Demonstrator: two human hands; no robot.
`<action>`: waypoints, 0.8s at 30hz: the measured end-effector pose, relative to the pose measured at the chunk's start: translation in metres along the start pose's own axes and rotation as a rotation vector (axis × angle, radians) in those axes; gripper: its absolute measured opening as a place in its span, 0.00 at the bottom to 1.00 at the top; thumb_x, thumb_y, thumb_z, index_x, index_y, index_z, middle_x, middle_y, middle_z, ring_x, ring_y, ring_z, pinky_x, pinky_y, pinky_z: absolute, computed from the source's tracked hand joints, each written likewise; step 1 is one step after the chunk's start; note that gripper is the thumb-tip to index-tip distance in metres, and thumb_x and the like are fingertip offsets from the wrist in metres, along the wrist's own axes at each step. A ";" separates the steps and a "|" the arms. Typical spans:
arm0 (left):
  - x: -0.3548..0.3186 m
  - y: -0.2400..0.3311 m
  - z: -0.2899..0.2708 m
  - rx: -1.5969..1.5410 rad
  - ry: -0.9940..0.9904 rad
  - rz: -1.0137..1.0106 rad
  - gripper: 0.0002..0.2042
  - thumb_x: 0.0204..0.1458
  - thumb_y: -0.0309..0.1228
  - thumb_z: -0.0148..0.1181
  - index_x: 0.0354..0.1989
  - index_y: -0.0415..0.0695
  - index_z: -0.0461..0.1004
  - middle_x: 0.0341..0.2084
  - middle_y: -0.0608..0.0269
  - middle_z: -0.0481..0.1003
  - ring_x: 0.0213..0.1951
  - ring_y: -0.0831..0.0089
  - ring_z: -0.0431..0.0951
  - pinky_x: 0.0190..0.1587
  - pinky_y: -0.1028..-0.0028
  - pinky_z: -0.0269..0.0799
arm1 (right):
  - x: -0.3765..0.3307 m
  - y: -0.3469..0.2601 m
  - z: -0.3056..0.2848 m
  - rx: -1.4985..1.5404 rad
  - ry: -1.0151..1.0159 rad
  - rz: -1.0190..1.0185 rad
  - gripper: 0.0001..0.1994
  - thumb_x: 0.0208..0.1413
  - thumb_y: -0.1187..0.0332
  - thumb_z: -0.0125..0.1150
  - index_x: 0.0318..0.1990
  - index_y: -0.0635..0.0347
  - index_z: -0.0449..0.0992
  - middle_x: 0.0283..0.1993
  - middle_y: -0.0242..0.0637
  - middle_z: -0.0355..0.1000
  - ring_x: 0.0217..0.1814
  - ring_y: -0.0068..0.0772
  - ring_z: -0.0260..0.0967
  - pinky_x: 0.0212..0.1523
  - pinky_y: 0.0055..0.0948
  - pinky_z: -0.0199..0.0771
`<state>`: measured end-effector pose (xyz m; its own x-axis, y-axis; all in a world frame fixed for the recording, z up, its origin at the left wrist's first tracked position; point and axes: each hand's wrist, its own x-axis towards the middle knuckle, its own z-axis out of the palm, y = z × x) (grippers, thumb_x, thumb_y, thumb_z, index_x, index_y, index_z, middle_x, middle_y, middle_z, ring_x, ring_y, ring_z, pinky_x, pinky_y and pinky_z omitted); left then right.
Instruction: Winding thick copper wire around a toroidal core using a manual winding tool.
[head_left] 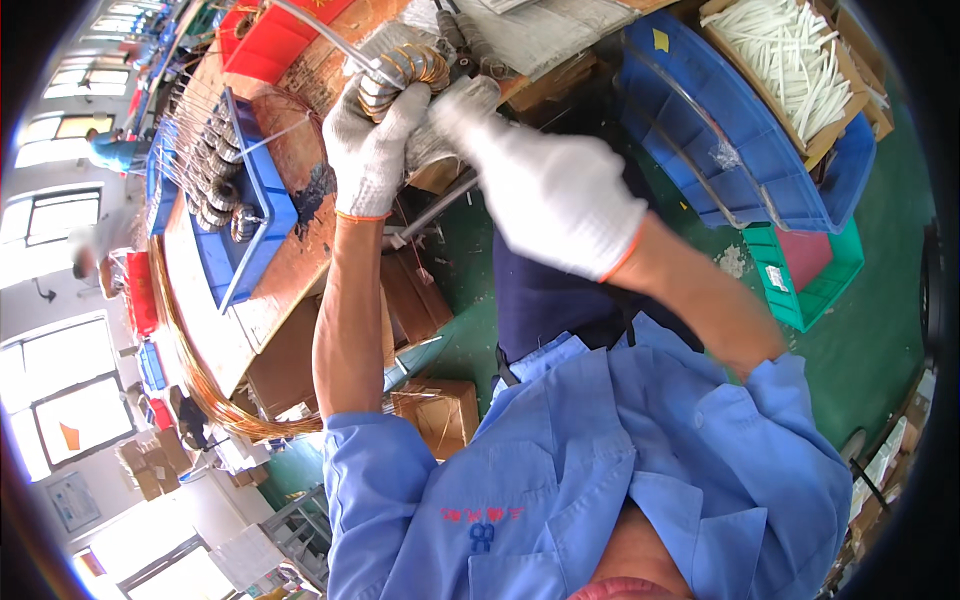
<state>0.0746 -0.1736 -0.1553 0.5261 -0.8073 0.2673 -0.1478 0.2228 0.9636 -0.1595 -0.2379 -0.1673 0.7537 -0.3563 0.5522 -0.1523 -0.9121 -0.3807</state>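
Note:
My left hand (372,150), in a white knit glove, grips a ring-shaped metal coil (392,78) wound with copper wire, its thumb along the near side. The coil is at the table's edge, against a grey cloth-like wrapping (428,150). Just to the right, my right hand (560,195), also gloved in white, is smeared by motion. Its fingertips reach toward the coil; whether anything is in them cannot be made out. A thin light rod (325,35) slants down to the coil from the upper left.
Left on the wooden table (285,125), a blue tray (262,235) holds several similar coils with upright wires. A red bin (265,50) stands behind. Copper wire (190,370) curves along the table's side. To the right are a blue bin (690,120), white tubes (780,60) and a green crate (805,300).

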 end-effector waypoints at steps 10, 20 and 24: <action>-0.002 0.010 0.001 0.127 0.009 -0.019 0.16 0.57 0.29 0.75 0.53 0.36 0.86 0.40 0.66 0.87 0.40 0.81 0.82 0.48 0.74 0.80 | -0.041 -0.012 0.034 0.160 -0.260 0.032 0.34 0.66 0.66 0.64 0.80 0.41 0.64 0.43 0.43 0.84 0.30 0.52 0.82 0.29 0.48 0.82; -0.003 0.007 -0.007 0.128 -0.046 0.037 0.20 0.61 0.28 0.73 0.59 0.34 0.82 0.47 0.61 0.85 0.45 0.75 0.84 0.53 0.72 0.80 | -0.045 0.047 0.089 0.303 -0.240 0.762 0.24 0.64 0.66 0.60 0.66 0.45 0.64 0.38 0.50 0.83 0.41 0.65 0.83 0.44 0.61 0.81; -0.040 0.033 -0.020 0.194 0.258 0.325 0.19 0.71 0.36 0.60 0.58 0.31 0.80 0.46 0.55 0.85 0.45 0.69 0.83 0.57 0.66 0.78 | -0.050 0.044 0.098 0.419 -0.117 0.864 0.20 0.65 0.66 0.59 0.63 0.46 0.67 0.39 0.47 0.84 0.42 0.64 0.84 0.46 0.55 0.81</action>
<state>0.0657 -0.1226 -0.1342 0.6139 -0.5447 0.5713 -0.4812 0.3155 0.8179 -0.1410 -0.2407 -0.2839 0.5510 -0.8271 -0.1107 -0.4607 -0.1908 -0.8668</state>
